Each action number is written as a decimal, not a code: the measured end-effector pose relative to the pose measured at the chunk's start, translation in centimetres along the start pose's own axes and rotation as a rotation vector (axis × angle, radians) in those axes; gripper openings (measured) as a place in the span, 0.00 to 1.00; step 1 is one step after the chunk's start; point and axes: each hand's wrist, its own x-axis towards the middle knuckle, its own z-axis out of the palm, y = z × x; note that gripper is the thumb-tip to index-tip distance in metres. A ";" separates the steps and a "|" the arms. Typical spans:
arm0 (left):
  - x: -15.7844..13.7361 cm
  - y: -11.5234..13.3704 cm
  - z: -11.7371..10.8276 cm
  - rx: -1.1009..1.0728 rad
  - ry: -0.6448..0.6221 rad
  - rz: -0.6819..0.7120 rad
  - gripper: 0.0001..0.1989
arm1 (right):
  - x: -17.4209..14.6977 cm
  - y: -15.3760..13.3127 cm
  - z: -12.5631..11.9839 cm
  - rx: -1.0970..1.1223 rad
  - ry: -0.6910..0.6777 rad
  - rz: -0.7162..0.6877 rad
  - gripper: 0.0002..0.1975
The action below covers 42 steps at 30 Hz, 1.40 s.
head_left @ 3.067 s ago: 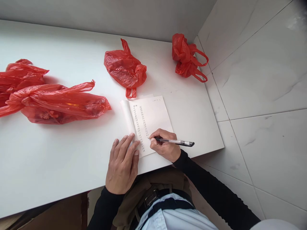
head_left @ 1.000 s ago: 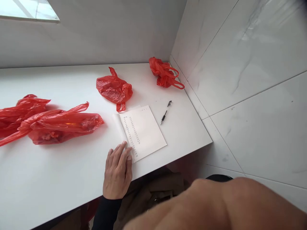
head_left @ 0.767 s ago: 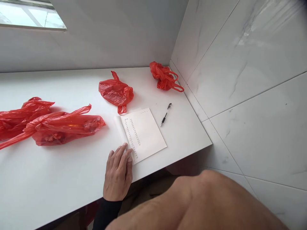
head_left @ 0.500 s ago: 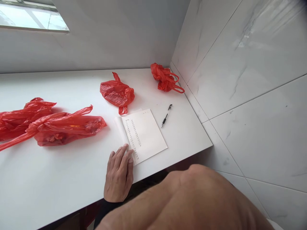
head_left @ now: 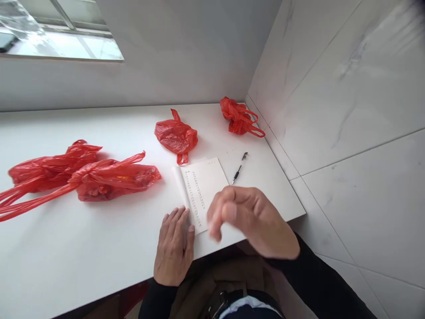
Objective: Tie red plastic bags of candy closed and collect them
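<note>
My left hand [head_left: 175, 248] lies flat at the lower left edge of an opened notebook [head_left: 212, 177], fingers stretched and touching the page. Columns of handwritten numbers run down the left side of that page. Above the notebook's lower right part hovers my right hand [head_left: 252, 217], slightly blurred, with loosely bent fingers, the thumb apart from them and nothing visible in it. It hides part of the page. A black-gripped pen [head_left: 237, 173] rests uncapped on the white table [head_left: 109, 239], right of the notebook, its tip toward me.
Behind the notebook sits a knotted red plastic bag [head_left: 175, 135]. Another red bag [head_left: 239, 116] is in the back right corner by the tiled wall [head_left: 358, 110]. At left, two tied red bags overlap, the front bag [head_left: 116, 179] holding something orange. A window opening [head_left: 76, 42] is upper left.
A large bare skin surface close to the camera at the bottom has gone; my right hand now shows over the notebook. The view has shifted, while my left hand stays by the page.
</note>
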 end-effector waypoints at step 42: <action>3.7 -8.9 -8.6 -0.279 0.418 -0.875 0.20 | -1.6 15.4 -2.5 -1.135 -0.020 -0.236 0.38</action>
